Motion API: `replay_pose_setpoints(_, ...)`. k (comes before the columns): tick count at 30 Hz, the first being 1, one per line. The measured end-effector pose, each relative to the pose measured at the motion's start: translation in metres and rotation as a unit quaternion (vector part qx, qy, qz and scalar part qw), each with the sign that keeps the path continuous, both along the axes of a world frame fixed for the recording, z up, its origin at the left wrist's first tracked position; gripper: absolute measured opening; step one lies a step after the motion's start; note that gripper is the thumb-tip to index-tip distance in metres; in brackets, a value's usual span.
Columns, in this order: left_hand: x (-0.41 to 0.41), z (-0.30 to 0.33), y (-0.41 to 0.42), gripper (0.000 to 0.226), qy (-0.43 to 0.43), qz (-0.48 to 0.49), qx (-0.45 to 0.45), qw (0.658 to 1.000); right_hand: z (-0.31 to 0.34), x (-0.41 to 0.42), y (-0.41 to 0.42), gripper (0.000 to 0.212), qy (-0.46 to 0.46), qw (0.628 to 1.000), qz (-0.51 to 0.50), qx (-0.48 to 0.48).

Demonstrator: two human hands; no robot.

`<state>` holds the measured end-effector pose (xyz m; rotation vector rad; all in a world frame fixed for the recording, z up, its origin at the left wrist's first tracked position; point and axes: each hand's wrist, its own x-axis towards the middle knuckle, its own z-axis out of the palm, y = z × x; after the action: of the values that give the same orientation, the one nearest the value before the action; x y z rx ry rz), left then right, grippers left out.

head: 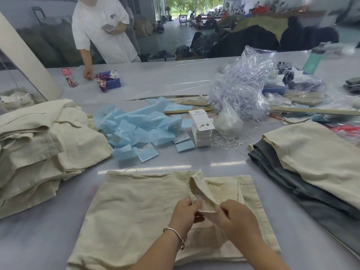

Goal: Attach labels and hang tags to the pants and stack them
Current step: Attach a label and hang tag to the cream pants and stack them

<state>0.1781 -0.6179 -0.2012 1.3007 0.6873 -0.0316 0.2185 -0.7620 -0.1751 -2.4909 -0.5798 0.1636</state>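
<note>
A folded cream pair of pants (136, 211) lies flat on the table in front of me. Its waistband flap (200, 188) is lifted up off the fabric. My left hand (185, 213) pinches the flap's lower end, a silver bangle on the wrist. My right hand (235, 217) pinches the same end from the right, where a small white tag edge (207, 212) shows between the fingers. Blue label bags (140, 131) lie scattered beyond the pants. A stack of white hang tags (202, 131) stands to their right.
A pile of cream pants (39, 145) fills the left side. At the right, a stack of cream and grey pants (311, 164). A plastic bag of white strings (239, 92) sits behind the tags. A person in a white shirt (101, 30) stands across the table.
</note>
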Motion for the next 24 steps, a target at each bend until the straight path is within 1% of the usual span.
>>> replay_pose_setpoints(1, 0.000, -0.001, -0.001, 0.014, 0.004, 0.008, -0.010, 1.000, 0.001, 0.006, -0.008, 0.041, 0.003, 0.999, -0.035, -0.003)
replay_pose_setpoints(3, 0.000, -0.002, -0.002, 0.014, 0.009, 0.020, -0.022, 1.000, 0.000, 0.017, -0.022, 0.044, 0.008, 0.997, -0.068, -0.039)
replay_pose_setpoints(5, 0.000, -0.003, -0.002, 0.014, 0.011, 0.025, -0.031, 0.999, 0.000, 0.026, -0.030, 0.037, 0.041, 0.994, -0.062, -0.076)
replay_pose_setpoints(7, 0.000, -0.003, -0.003, 0.015, 0.008, 0.020, -0.029, 0.999, 0.000, 0.035, -0.036, 0.024, 0.106, 0.991, -0.058, -0.050)
replay_pose_setpoints(8, 0.000, -0.003, -0.004, 0.014, 0.005, 0.016, -0.026, 1.000, 0.002, 0.038, -0.037, 0.027, 0.122, 0.990, -0.056, -0.041)
replay_pose_setpoints(9, 0.000, -0.003, -0.005, 0.014, 0.000, 0.012, -0.025, 1.000, 0.003, 0.041, -0.037, 0.033, 0.124, 0.990, -0.044, -0.041)
replay_pose_setpoints(11, -0.001, -0.003, -0.006, 0.012, -0.007, 0.007, -0.029, 1.000, 0.004, 0.046, -0.031, 0.040, 0.108, 0.992, -0.012, -0.057)
replay_pose_setpoints(12, -0.001, -0.002, -0.006, 0.012, -0.008, 0.003, -0.033, 0.999, 0.005, 0.048, -0.026, 0.038, 0.096, 0.993, 0.002, -0.070)
replay_pose_setpoints(13, -0.002, -0.002, -0.005, 0.012, -0.007, 0.000, -0.038, 0.999, 0.005, 0.050, -0.020, 0.032, 0.086, 0.993, 0.015, -0.084)
replay_pose_setpoints(15, -0.003, 0.000, -0.003, 0.011, -0.006, -0.006, -0.061, 0.998, 0.004, 0.056, -0.010, 0.012, 0.076, 0.991, 0.025, -0.103)
replay_pose_setpoints(16, -0.004, 0.000, -0.001, 0.010, -0.009, -0.007, -0.078, 0.997, 0.003, 0.059, -0.008, 0.011, 0.080, 0.992, 0.017, -0.095)
replay_pose_setpoints(19, -0.006, 0.003, 0.006, 0.011, -0.026, -0.003, -0.109, 0.994, -0.004, 0.065, -0.005, 0.032, 0.096, 0.995, -0.027, -0.012)
replay_pose_setpoints(20, -0.006, 0.003, 0.008, 0.011, -0.031, -0.004, -0.110, 0.993, -0.006, 0.065, -0.004, 0.036, 0.097, 0.994, -0.042, 0.009)
replay_pose_setpoints(22, -0.008, 0.004, 0.010, 0.012, -0.037, -0.007, -0.114, 0.993, -0.010, 0.062, -0.002, 0.038, 0.090, 0.994, -0.060, 0.028)
replay_pose_setpoints(24, -0.010, 0.004, 0.011, 0.012, -0.041, -0.009, -0.127, 0.991, -0.013, 0.059, 0.000, 0.038, 0.077, 0.995, -0.055, 0.043)
